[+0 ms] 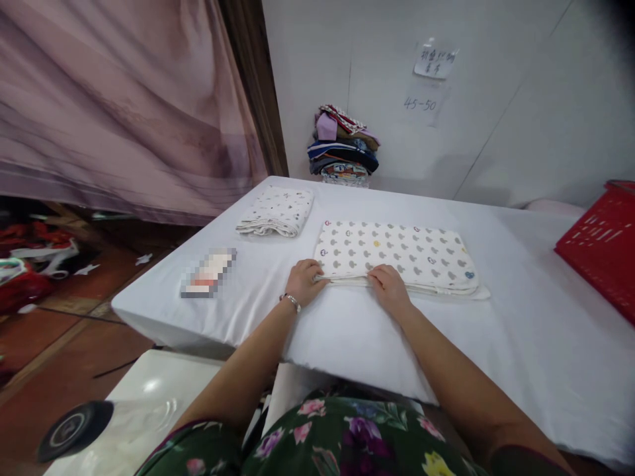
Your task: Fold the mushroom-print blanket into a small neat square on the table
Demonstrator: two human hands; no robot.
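Note:
A folded white cloth with grey mushroom-like prints lies lengthwise on the white-covered table. At its near left corner my left hand, a bracelet at the wrist, pinches the layered edge. My right hand grips the same near edge a little farther right, thumb and fingers closed on it. The layers stick out unevenly at the cloth's near right corner. Farther back on the left rests a second folded cloth, white with small prints, apart from both hands.
A blurred-out flat object lies on the table's left side. At the back, folded clothes are stacked against the wall. A red plastic basket stands at the right. A pink curtain hangs at the left, and a white stool-like surface is below.

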